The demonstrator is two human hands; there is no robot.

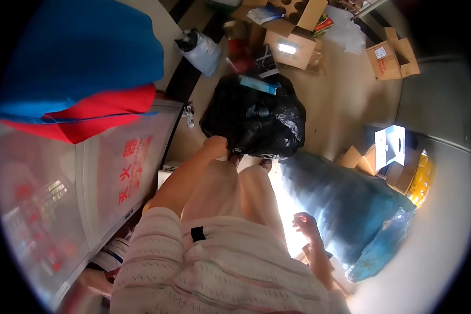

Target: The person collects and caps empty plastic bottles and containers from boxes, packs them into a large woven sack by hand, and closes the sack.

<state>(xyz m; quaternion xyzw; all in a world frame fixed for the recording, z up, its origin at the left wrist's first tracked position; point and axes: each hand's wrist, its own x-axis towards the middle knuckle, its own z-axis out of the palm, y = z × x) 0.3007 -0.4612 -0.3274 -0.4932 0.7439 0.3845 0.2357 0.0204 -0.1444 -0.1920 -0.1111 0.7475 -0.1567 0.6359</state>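
Note:
Directly in front of my feet sits a black plastic garbage bag [254, 120], its mouth spread wide, with a light-blue box [257, 84] and other things lying in or on it. My left hand [215, 147] is closed at the bag's near left edge, over my knee. What its fingers hold, if anything, is hidden. Low on the right, my right hand [305, 226] hangs with loosely curled fingers, apart and holding nothing visible. Beside it stands a large, full dark-blue plastic bag [340, 204].
To the left is a glass-fronted fire extinguisher cabinet [104, 172] with blue and red cloth [83, 57] on top. Cardboard boxes [293, 44] and a grey-white bag [201, 52] lie ahead. An open carton [392, 57], a white box [390, 145] and a yellow package [420, 180] are on the right.

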